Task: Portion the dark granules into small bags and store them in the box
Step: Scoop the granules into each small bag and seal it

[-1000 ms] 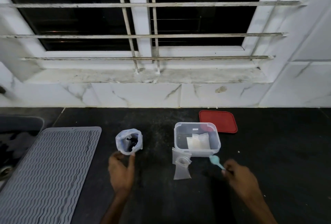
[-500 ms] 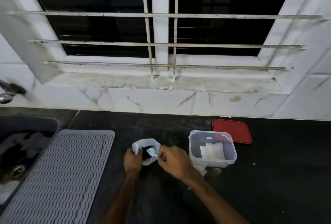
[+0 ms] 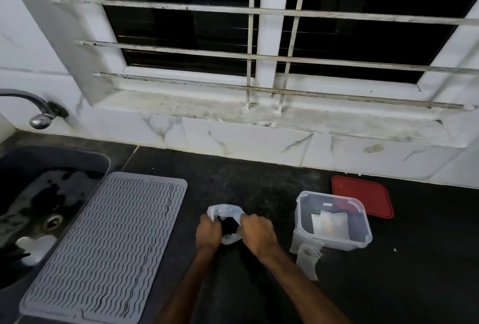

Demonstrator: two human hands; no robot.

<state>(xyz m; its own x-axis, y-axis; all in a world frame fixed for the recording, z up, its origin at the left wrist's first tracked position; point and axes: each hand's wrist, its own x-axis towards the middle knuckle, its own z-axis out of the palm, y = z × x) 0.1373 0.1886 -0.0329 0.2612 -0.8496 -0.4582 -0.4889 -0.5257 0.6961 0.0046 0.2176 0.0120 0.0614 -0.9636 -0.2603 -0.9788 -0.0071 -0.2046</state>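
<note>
A clear plastic bag (image 3: pixel 225 211) of dark granules (image 3: pixel 229 225) stands open on the black counter. My left hand (image 3: pixel 208 231) grips the bag's left rim. My right hand (image 3: pixel 256 233) holds a light blue spoon (image 3: pixel 237 218) whose tip dips into the bag's mouth. To the right stands a clear plastic box (image 3: pixel 363 237) with a small pale bag (image 3: pixel 328 222) lying inside. Small empty bags (image 3: pixel 307 259) lie against the box's front left corner.
A red lid (image 3: pixel 363 195) lies behind the box. A grey ribbed drying mat (image 3: pixel 103 246) covers the counter at left, beside a dark sink (image 3: pixel 33 202) with a tap (image 3: pixel 39 111). A white tiled wall and a barred window rise behind.
My right hand carried the blue spoon from in front of the box over to the granule bag and put it into the mouth. The view turned left, showing the sink and tap.
</note>
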